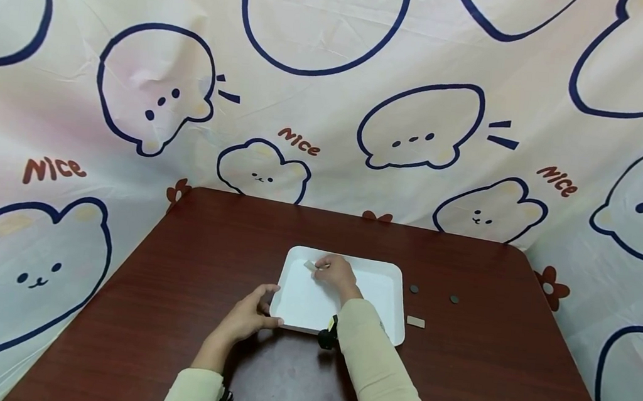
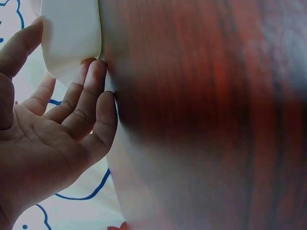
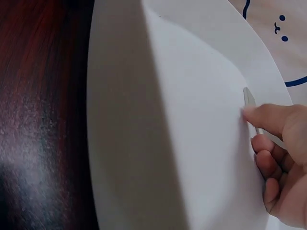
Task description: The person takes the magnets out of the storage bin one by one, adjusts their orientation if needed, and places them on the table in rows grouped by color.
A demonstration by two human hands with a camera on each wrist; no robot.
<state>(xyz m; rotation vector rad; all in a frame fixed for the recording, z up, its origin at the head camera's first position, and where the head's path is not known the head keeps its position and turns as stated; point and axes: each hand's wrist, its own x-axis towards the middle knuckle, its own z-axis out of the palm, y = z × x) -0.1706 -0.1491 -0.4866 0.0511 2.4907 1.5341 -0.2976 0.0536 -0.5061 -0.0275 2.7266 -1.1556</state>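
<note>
A white rectangular tray (image 1: 313,300) lies on the dark red-brown table. My right hand (image 1: 336,273) is over its far left part and pinches a small flat pale-grey piece (image 1: 310,266) between thumb and fingers. In the right wrist view this thin piece (image 3: 249,97) sticks out past the fingertips, close over the tray floor. At the tray's near left corner, my left hand (image 1: 250,314) holds the edge, thumb on the front side and fingers along the left side. The left wrist view shows those fingers (image 2: 96,81) at the tray's end.
Right of the tray lie two small dark round discs, one nearer (image 1: 414,289) and one farther right (image 1: 454,300). A small beige rectangular piece (image 1: 416,322) lies by the tray's right side. A printed cloth (image 1: 328,113) hangs behind the table (image 1: 490,365).
</note>
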